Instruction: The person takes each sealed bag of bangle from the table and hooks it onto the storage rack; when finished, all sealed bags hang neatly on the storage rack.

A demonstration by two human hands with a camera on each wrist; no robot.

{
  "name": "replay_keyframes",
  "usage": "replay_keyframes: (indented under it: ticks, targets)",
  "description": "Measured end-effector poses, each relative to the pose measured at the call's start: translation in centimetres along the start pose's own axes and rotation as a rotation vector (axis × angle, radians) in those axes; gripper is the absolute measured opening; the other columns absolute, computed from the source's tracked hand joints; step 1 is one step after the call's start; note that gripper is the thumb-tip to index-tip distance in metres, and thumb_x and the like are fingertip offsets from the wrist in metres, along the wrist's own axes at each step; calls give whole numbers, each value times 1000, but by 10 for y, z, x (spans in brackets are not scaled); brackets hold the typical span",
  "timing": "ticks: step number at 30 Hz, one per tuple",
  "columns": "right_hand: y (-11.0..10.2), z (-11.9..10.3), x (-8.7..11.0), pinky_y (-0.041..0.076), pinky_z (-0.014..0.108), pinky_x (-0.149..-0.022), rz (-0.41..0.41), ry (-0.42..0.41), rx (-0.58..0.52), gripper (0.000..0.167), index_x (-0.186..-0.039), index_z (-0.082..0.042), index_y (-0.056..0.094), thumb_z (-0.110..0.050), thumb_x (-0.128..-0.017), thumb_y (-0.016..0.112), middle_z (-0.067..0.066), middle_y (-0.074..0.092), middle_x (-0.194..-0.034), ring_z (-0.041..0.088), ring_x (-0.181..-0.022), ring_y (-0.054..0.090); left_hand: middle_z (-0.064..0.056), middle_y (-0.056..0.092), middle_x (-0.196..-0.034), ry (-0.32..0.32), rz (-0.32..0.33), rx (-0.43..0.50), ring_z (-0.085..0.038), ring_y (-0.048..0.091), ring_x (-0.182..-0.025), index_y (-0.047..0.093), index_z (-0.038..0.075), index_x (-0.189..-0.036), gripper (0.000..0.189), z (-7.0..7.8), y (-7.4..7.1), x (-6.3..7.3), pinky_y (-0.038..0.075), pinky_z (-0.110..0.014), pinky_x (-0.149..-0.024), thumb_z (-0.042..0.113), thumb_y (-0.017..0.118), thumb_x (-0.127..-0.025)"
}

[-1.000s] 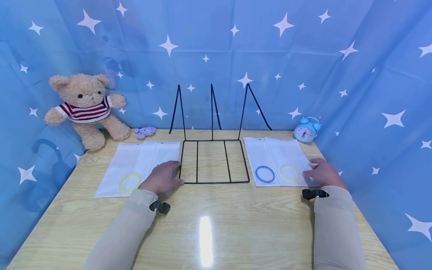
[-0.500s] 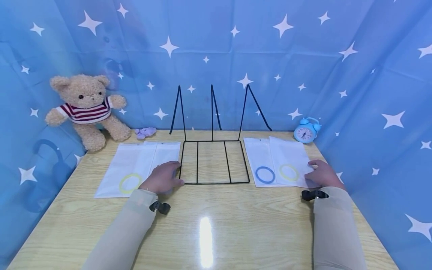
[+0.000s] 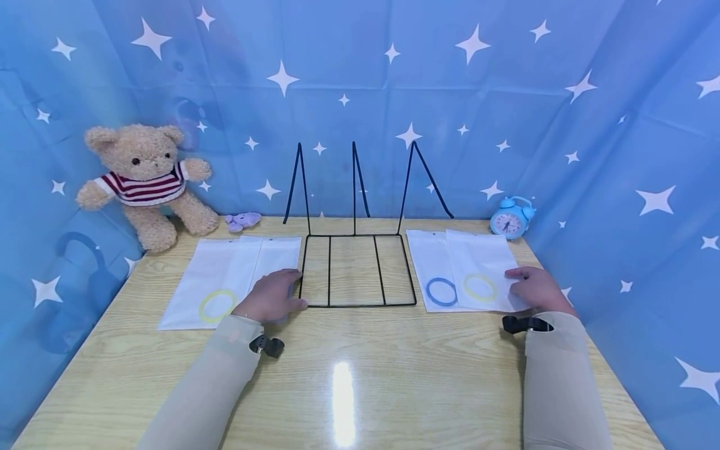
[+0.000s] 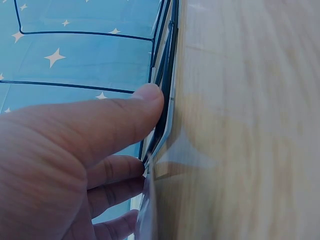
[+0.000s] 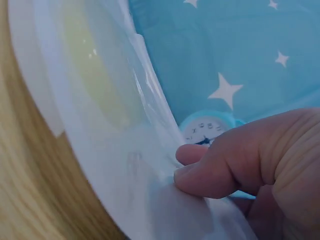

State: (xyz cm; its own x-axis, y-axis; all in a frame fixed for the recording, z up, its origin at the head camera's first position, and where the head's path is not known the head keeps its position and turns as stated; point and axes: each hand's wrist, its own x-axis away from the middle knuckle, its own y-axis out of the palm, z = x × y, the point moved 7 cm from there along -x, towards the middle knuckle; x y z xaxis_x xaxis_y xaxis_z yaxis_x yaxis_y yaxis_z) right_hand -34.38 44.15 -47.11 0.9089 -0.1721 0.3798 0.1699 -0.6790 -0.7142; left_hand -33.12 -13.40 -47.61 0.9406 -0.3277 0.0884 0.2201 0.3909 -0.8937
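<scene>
A black wire rack [image 3: 354, 305] with tall bent prongs stands mid-table. My left hand [image 3: 272, 295] holds its front left corner, thumb and fingertips on the wire in the left wrist view. Part of a white translucent bag lies under that hand. At the right, my right hand [image 3: 537, 289] pinches the right edge of a white translucent bag [image 5: 120, 175], between thumb and index finger. A yellow ring [image 3: 480, 287] shows through this bag. It overlaps another white bag [image 3: 430, 259], in which a blue ring [image 3: 441, 292] shows.
More white bags [image 3: 225, 265] lie left of the rack, one showing a yellow ring [image 3: 218, 305]. A teddy bear [image 3: 145, 175], a small purple toy [image 3: 243, 221] and a blue alarm clock [image 3: 510, 219] stand along the back. A starry blue curtain [image 3: 360, 75] encloses the wooden table [image 3: 427, 375].
My right hand has shifted the yellow-ring bag a little on top of the blue-ring one, its upper edge changing angle. My left hand has stayed at the rack.
</scene>
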Motion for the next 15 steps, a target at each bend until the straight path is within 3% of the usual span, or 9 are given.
replay_keyframes:
  ticks: [6,15]
  targets:
    - [-2,-7,5,21,74,-121,24,-47,-19,65,-162,-4,39,-4,-97,44,32,10,-172,53,-151,18,-22,47,-161,-5,-5,5,-46,41,-150,48,-2,-155,75,-2,1,-1,32,-63,-124,34,77,-96]
    - [-10,-21,14,24,76,-118,108,-122,-61,55,-158,-10,49,-13,-103,53,29,13,-173,57,-155,14,-22,47,-161,-5,-2,5,-45,41,-150,48,-1,-155,75,-3,1,-1,32,-63,-124,34,78,-96]
